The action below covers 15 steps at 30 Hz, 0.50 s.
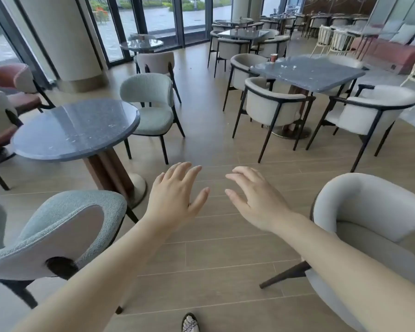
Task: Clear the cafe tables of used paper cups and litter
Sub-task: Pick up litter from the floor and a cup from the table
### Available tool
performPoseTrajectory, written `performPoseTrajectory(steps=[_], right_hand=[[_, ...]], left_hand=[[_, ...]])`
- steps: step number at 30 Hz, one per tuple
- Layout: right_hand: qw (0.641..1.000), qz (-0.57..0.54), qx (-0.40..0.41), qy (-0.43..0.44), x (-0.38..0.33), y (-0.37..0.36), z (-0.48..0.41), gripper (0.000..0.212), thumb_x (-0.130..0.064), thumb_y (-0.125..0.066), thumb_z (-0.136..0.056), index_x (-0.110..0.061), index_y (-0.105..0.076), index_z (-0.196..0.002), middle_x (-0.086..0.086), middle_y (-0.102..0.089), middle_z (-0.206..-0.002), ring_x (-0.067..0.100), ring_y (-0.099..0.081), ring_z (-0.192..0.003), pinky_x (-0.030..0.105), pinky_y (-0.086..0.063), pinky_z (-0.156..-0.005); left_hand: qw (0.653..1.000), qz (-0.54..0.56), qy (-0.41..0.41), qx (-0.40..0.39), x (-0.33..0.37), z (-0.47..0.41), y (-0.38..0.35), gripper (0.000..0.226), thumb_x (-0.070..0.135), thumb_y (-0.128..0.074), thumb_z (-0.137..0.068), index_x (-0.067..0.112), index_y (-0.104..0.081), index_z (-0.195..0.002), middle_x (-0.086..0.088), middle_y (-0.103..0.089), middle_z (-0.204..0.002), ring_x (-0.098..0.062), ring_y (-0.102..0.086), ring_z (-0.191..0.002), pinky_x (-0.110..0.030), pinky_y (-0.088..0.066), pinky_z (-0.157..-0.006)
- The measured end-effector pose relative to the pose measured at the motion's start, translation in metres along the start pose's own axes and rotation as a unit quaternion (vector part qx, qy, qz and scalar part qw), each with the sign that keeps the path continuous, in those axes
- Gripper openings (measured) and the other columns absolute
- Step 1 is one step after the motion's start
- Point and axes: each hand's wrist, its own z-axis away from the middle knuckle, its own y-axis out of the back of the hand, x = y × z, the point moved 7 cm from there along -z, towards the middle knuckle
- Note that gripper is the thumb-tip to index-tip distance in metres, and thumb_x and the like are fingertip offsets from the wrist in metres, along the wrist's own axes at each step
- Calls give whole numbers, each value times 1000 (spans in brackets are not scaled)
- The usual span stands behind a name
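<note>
Both hands are held out, palms down, over the wooden floor, and nothing is gripped. The left hand is spread, its fingers straight and apart. The right hand is relaxed, its fingers slightly bent and loose. A brown paper cup is seen upright near the far left corner of the square table, ahead to the right and well apart from both hands. Small white scraps of litter are scattered on that table near the cup. More cups are set on a farther table by the windows. A round table is seen to the left, with padded chairs placed around it.
</note>
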Motion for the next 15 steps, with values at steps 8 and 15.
performPoseTrajectory(steps=[8, 15], right_hand=[[998, -17, -49, -44, 35, -52, -107, 39, -40, -40, -94, -20, -48, -126, -4, -48, -129, 14, -38, -123, 33, -38, -96], [986, -62, -104, -113, 86, -88, -160, 37, -43, -39, -93, -25, -47, -124, -8, -49, -129, 15, -46, -117, 39, -43, -94]], left_hand=[[1000, -6, -20, -11, -71, -98, -35, 61, 61, -22, -85, 26, -49, -126, 5, -44, -138, -15, -35, -132, -33, -37, -99], [997, 32, -4, -67, -102, -156, -90, 50, 54, -38, -89, 25, -44, -130, 5, -43, -138, -15, -34, -132, -32, -38, -95]])
